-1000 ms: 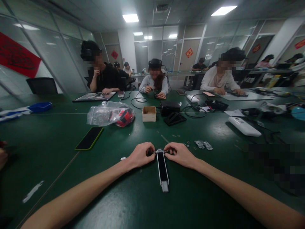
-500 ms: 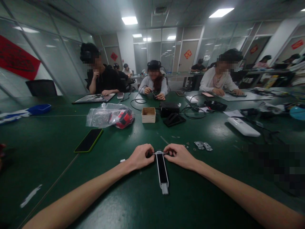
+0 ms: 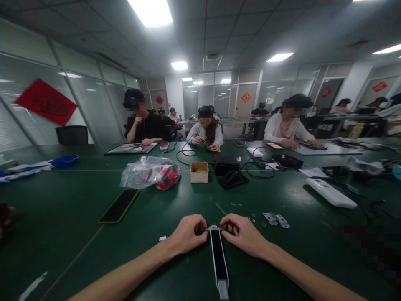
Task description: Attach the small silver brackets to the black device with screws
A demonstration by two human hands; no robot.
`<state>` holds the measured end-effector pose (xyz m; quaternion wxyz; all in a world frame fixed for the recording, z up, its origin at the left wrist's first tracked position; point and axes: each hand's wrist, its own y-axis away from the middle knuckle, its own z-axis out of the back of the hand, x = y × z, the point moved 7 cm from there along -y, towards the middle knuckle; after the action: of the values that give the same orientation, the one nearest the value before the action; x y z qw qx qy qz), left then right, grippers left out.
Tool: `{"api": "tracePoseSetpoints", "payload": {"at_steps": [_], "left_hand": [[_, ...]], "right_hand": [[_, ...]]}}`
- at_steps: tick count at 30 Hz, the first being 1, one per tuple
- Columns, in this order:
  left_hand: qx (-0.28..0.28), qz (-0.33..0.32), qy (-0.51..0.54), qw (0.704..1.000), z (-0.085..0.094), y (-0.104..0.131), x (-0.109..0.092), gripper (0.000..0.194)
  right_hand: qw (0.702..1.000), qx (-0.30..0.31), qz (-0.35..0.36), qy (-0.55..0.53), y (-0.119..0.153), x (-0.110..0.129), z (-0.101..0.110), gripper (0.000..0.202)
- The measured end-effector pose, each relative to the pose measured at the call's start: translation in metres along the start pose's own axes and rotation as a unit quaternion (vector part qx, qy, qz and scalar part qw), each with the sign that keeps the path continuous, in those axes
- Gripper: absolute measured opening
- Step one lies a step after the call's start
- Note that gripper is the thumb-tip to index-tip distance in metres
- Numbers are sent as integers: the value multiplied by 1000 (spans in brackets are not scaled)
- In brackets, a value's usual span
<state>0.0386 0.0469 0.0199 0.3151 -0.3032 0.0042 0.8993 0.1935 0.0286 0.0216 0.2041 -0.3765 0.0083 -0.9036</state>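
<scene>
A long narrow device [image 3: 219, 256] with a black face and a pale frame lies on the green table, its near end close to the bottom of the view. A thin metal shaft sticks out on both sides of its far end. My left hand [image 3: 189, 232] pinches the shaft's left end between thumb and fingers. On the other side, my right hand [image 3: 243, 235] has its curled fingers and thumb closed around the right end. Several small rings and metal brackets [image 3: 277, 219] lie right of my right hand.
A green-edged phone [image 3: 119, 206] lies to the left. Beyond my hands are a plastic bag [image 3: 138, 172] with red parts, a small open box [image 3: 199, 172] and a black case [image 3: 226, 164]. A white device [image 3: 331, 192] and cables lie right. Three people sit across the green table [image 3: 150, 267].
The camera view has tilted up, so the table, both hands and the device appear lower in the picture. Both hands keep their grip at the device's far end.
</scene>
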Motion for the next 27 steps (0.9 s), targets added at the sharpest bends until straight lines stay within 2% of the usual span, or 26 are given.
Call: {"api": "tracePoseSetpoints", "payload": {"at_steps": [7,13,19,27], "left_hand": [[-2,3,12,1000,0,1,0,7],[6,-3,0,1000,1,2,-2,10],[3,-5,0,1000,1,2,-1,11],[4,-4,-4,1000,1,3,-3,13]], "right_hand": [[999,-13,32,-13,1,5,0,19],[1000,5,22,-21,1,6,0,17],[999,4,33,-20,3,8,0,16],[1000,3,14,-12,3,14,2,17]]}}
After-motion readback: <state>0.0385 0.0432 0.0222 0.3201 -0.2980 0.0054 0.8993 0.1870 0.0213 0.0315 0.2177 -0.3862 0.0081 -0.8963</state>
